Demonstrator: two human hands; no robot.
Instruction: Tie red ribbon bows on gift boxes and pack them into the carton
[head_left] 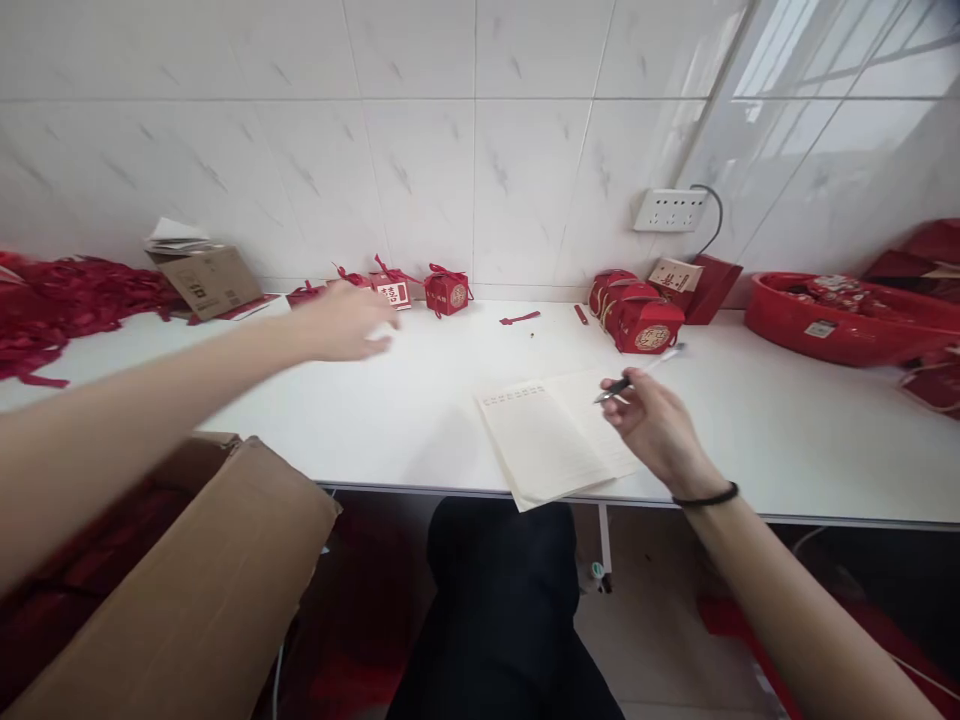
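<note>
L hand (349,322) out over L side of desk (420,410), motion-blurred, fingers loosely spread, nothing seen in it. It's in front of the small red boxes (448,295) nr the wall (532,170); can't tell if it touches any. One w/ a white label (391,293) sits just past the fingertips, ribbon bow on top.

R hand (654,425) pinches pen (618,387) btwn thumb & fingers, tip pointing L & down over R page of pad (551,445). Can't tell if tip meets paper. Black band (706,496) on R wrist. Pad lies open, tilted, rows of writing at top of L page, near corner pokes past desk's front edge.

Behind R hand: row of red boxes w/ gold print (649,332), then red basin (817,335) further R. Power strip (670,210) on wall above. Ribbon scrap (520,318) mid-desk, twds back. Far L: ribbon pile (94,290) beside brown box (210,283). Big open carton (202,570) below L forearm, red stuff inside.
</note>
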